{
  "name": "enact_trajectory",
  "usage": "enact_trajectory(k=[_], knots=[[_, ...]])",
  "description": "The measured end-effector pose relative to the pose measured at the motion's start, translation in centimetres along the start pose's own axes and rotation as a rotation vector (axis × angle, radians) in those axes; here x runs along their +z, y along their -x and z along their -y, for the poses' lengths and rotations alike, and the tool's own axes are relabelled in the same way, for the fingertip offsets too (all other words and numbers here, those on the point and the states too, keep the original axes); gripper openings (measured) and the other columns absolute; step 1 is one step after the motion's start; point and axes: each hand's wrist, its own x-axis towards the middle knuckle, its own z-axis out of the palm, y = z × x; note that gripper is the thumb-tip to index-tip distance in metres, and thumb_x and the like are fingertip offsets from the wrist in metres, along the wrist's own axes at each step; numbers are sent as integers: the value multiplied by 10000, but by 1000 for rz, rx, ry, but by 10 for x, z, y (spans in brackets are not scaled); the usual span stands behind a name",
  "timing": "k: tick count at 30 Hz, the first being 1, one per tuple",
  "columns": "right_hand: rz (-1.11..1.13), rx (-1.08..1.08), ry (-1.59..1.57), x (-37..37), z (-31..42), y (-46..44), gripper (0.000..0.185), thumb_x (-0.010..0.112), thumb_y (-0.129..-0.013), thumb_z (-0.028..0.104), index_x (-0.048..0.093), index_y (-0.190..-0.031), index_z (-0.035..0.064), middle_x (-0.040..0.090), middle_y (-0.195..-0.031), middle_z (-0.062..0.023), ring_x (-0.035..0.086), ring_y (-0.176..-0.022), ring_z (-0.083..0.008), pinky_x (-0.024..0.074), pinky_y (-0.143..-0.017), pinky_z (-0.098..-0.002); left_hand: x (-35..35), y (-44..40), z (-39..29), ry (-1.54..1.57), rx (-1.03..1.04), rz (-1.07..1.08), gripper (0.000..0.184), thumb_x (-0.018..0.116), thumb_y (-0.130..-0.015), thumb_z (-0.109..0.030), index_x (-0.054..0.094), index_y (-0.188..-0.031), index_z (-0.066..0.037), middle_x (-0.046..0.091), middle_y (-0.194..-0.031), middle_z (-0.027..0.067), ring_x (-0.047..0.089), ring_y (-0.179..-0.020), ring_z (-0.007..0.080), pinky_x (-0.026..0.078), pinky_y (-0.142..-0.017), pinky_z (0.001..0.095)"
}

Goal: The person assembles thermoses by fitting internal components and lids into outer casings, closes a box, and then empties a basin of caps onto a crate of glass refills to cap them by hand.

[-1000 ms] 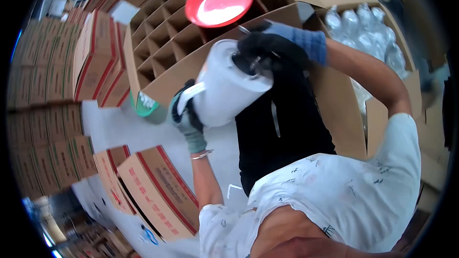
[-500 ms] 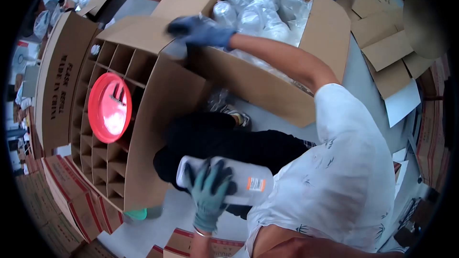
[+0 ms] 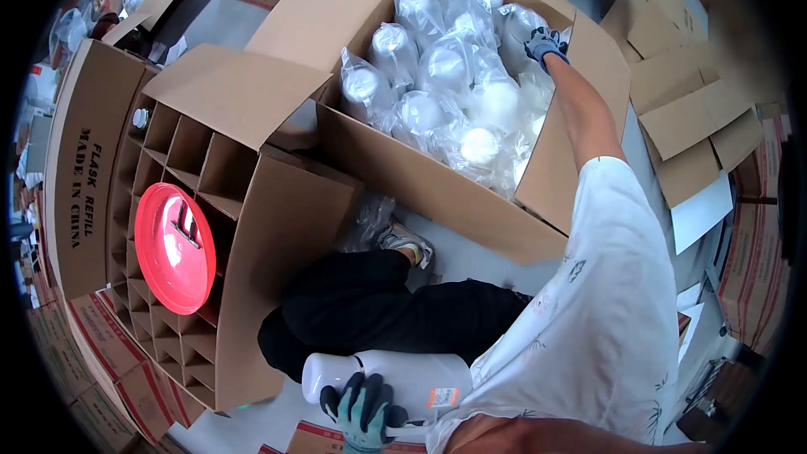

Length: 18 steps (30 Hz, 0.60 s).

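Observation:
My left hand (image 3: 363, 412), in a green and black glove, is wrapped round a white flask (image 3: 412, 374) with an orange label, which lies across my lap. My right hand (image 3: 546, 44), in a blue and black glove, reaches into the right side of an open carton (image 3: 437, 168) and touches a plastic-wrapped flask (image 3: 517, 29); its fingers are bent, and their grip is too small to make out. Several more wrapped flasks (image 3: 445, 67) fill that carton. A red dish (image 3: 175, 256) with small dark metal pieces in it rests on a divided carton (image 3: 277, 219) at the left.
Flattened cardboard (image 3: 698, 118) lies on the floor at the right. Stacked cartons (image 3: 109, 345) stand at the lower left, and others (image 3: 752, 269) at the right edge. My foot (image 3: 408, 244) is between the two open cartons. Part of another person shows at the upper left.
My right hand has moved from beside the divided carton to the far side of the flask carton. The view has turned towards the flasks. My left hand still holds the white flask.

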Motion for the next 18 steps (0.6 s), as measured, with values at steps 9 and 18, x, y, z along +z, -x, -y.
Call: enact_trajectory(k=[9, 18], knots=[[-139, -1223, -1021, -162, 43, 148, 395, 491, -970, 252, 520, -1315, 62, 540, -1319, -60, 518, -1183, -166, 395, -1021, -321, -26, 16, 34, -102, -509, -452, 373, 444, -935, -172, 525, -1270, -32, 512, -1335, 139, 466, -1260, 300, 241, -1088, 535], [1483, -1597, -2023, -376, 292, 366, 345, 550, -906, 306, 564, -1183, 99, 604, -1126, -72, 554, -1123, -228, 447, -966, -490, -19, -132, 91, 426, -224, -323, 1021, 830, -661, -247, 239, -1452, 15, 225, -1520, 194, 240, -1402, 316, 204, -1148, 410]])
